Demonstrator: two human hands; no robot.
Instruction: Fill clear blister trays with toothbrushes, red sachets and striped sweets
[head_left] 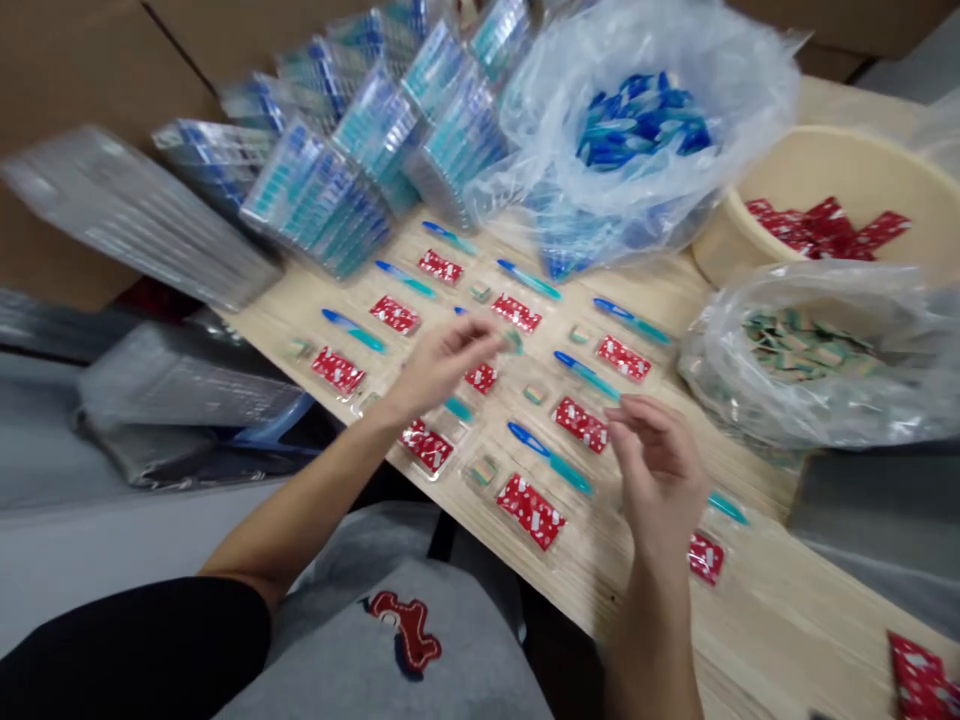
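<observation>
Before you, pens, packets and blocks lie in rows across the middle of the surface, down to its near edge. In the nearest set, the pen lies behind the packet, the block to its left. Behind the rows, toward the surface's left end, you have filled packs; left of them, a stack of trays at the near left corner. Right of the packs is a bag with pens in it, then a basin holding packets. Before the basin, by the far edge, sits a sack of blocks
</observation>
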